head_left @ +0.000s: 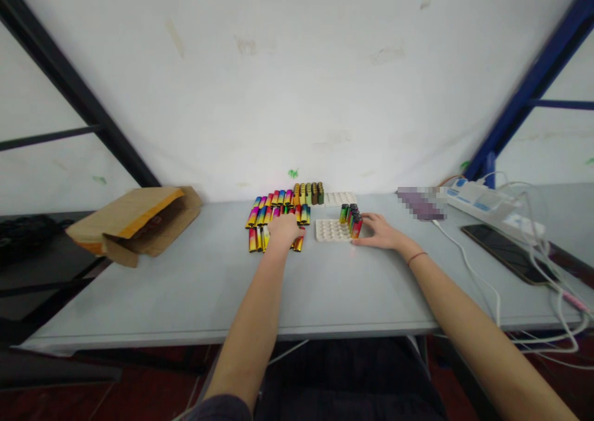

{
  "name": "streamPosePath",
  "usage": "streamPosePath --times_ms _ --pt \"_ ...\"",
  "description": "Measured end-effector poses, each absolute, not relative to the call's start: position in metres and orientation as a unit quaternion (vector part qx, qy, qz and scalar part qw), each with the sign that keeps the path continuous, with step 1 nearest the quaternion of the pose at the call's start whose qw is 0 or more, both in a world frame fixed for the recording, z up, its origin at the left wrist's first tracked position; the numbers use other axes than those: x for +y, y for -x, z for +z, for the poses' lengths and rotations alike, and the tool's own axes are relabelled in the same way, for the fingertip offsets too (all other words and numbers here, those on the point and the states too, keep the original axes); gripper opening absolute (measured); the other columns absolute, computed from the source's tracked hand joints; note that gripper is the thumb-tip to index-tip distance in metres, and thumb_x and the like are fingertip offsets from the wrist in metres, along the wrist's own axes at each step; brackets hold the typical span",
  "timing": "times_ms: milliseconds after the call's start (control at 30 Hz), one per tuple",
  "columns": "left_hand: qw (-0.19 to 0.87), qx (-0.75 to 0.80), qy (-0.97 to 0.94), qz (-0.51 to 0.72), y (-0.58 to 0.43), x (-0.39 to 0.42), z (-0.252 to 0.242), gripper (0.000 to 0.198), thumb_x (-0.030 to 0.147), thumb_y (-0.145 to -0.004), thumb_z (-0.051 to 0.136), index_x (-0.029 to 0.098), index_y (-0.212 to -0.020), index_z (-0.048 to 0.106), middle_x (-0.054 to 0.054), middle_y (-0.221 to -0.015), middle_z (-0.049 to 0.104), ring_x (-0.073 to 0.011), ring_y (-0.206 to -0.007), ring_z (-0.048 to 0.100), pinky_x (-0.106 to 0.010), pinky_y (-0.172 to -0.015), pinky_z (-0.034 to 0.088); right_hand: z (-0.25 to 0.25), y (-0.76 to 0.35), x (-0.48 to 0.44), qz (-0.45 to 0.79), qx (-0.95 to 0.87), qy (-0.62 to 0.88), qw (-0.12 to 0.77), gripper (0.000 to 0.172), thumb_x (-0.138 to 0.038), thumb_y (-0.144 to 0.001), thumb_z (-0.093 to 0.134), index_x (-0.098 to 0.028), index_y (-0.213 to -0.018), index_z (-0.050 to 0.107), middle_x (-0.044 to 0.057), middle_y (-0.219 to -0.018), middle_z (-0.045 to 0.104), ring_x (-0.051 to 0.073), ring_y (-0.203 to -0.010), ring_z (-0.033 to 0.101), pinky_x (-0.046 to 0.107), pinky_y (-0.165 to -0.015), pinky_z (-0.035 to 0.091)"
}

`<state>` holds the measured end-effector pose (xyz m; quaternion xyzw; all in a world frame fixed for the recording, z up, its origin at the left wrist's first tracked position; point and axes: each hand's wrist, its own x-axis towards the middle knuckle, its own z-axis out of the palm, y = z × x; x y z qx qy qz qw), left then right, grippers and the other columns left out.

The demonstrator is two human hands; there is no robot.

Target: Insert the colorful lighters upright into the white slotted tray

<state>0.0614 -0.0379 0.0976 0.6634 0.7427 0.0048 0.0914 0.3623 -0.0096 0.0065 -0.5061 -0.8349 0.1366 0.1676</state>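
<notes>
Rainbow-chrome lighters [273,213] lie side by side in tight rows on the bench [185,285], left hand [284,232] over the nearest ones. Cluster of upright lighters [350,220] stands at the right end of a white dimpled tray [327,230], right hand [378,232] against it. Second white tray [340,199] sits behind.

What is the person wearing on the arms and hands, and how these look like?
The left hand and right hand are bare, without gloves. A thin dark red cord bracelet circles the right wrist. A dark sleeve shows at the bottom edge of the view on the left arm; the forearms are uncovered.
</notes>
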Motion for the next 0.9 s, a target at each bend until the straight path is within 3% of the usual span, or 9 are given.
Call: streamPosePath --times_ms 200,433,533,633,767,900 --pt "0.1 0.725 -0.681 -0.031 -0.074 -0.044 0.098 0.041 0.032 -0.088 0.07 0.016 -0.125 0.074 -0.024 -0.125 0.077 -0.039 -0.123 0.071 -0.044 -0.095 0.056 0.007 -0.361 -0.01 0.13 -0.836 0.506 0.166 0.083 -0.072 -0.078 0.079 -0.018 -0.14 0.07 0.021 -0.152 0.058 0.044 -0.145 0.05 0.058 -0.125 0.039" --pt "0.117 0.73 -0.645 0.196 -0.072 -0.037 0.094 0.028 0.04 -0.102 0.053 0.018 -0.109 0.068 -0.019 -0.116 0.078 -0.0342 -0.115 0.073 -0.038 -0.092 0.053 0.006 -0.362 -0.01 0.132 -0.837 0.503 0.167 0.083 -0.073 -0.078 0.078 -0.018 -0.14 0.07 0.021 -0.153 0.058 0.045 -0.145 0.05 0.059 -0.124 0.04" --pt "0.198 0.68 -0.611 0.354 -0.073 -0.024 0.083 0.019 0.038 -0.103 0.054 0.021 -0.101 0.062 -0.012 -0.103 0.078 -0.0291 -0.104 0.074 -0.035 -0.089 0.052 0.006 -0.362 -0.01 0.133 -0.837 0.505 0.164 0.084 -0.073 -0.079 0.078 -0.017 -0.141 0.07 0.022 -0.153 0.057 0.046 -0.146 0.049 0.059 -0.124 0.039" --pt "0.306 0.634 -0.523 0.481 -0.078 -0.011 0.072 0.012 0.034 -0.105 0.05 0.023 -0.1 0.054 -0.006 -0.09 0.074 -0.0221 -0.08 0.073 -0.031 -0.075 0.052 0.006 -0.363 -0.009 0.132 -0.839 0.503 0.164 0.084 -0.075 -0.079 0.076 -0.018 -0.14 0.07 0.021 -0.153 0.058 0.045 -0.145 0.05 0.059 -0.123 0.04" --pt "0.41 0.583 -0.412 0.567 -0.086 -0.006 0.067 0.01 0.032 -0.107 0.045 0.025 -0.099 0.045 0.002 -0.078 0.066 -0.0127 -0.053 0.059 -0.024 -0.056 0.044 0.002 -0.364 -0.007 0.13 -0.839 0.5 0.172 0.084 -0.076 -0.078 0.076 -0.018 -0.139 0.071 0.021 -0.152 0.058 0.045 -0.144 0.05 0.06 -0.123 0.04" --pt "0.506 0.527 -0.333 0.596 -0.088 -0.01 0.068 0.013 0.035 -0.107 0.046 0.026 -0.099 0.042 0.008 -0.068 0.055 -0.0094 -0.051 0.057 -0.02 -0.057 0.046 0.001 -0.365 -0.006 0.13 -0.838 0.499 0.18 0.083 -0.075 -0.077 0.077 -0.02 -0.138 0.072 0.02 -0.152 0.059 0.046 -0.144 0.051 0.061 -0.123 0.04"
